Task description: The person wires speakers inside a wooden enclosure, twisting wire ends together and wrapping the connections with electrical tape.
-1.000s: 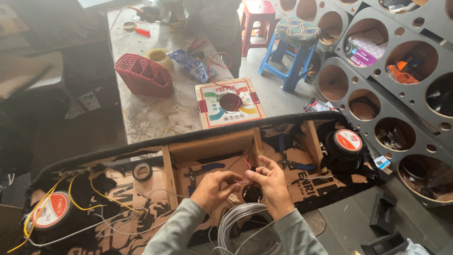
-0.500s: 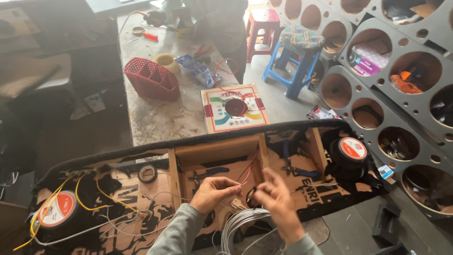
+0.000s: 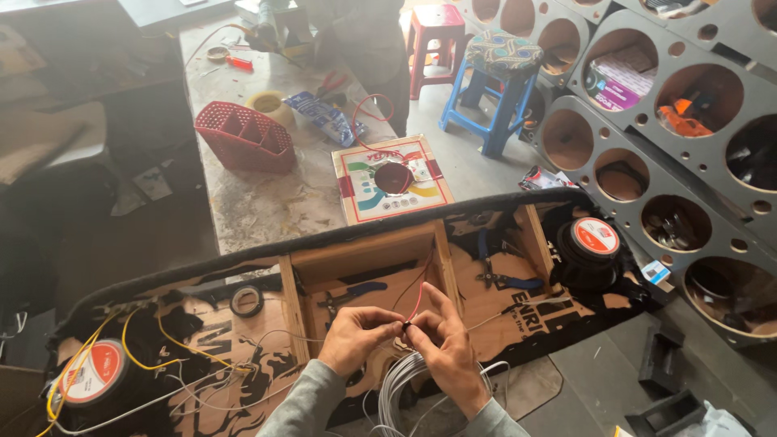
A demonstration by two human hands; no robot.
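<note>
Where both hands meet at lower centre of the frame, the left hand (image 3: 356,338) and right hand (image 3: 443,348) pinch the red wire (image 3: 416,301) shut between their fingertips at one small dark joint, equally near, its length rising toward the upper right into the open wooden compartment (image 3: 364,257). That compartment holds blue-handled pliers (image 3: 353,293); a white wire coil (image 3: 398,387) lies just below the hands.

red basket (image 3: 245,137), blue stool (image 3: 499,66), tape roll (image 3: 246,300)
</note>
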